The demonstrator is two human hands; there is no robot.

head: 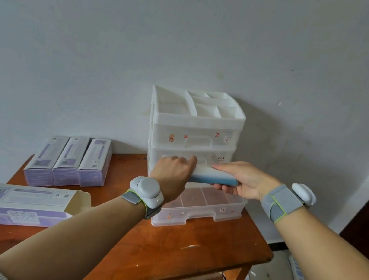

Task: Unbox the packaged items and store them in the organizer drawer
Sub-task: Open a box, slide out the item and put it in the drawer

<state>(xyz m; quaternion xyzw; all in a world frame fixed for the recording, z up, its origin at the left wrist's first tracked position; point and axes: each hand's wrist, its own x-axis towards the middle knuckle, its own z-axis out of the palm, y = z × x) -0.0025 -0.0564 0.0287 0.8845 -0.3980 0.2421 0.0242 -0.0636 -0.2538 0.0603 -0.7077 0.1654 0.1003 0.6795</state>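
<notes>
- Storage step: left hand (172, 174) and right hand (245, 181) grip ends of blue-white item (215, 180), in front of organizer (195, 127)
- Next, seemingly: lower it flat into open drawer (200, 212) at organizer's foot

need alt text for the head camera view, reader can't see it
A person's left hand and right hand hold a white-and-blue packet above the pulled-out bottom drawer of a white organizer on a wooden table. To the left lie three closed purple boxes and one opened box.
</notes>
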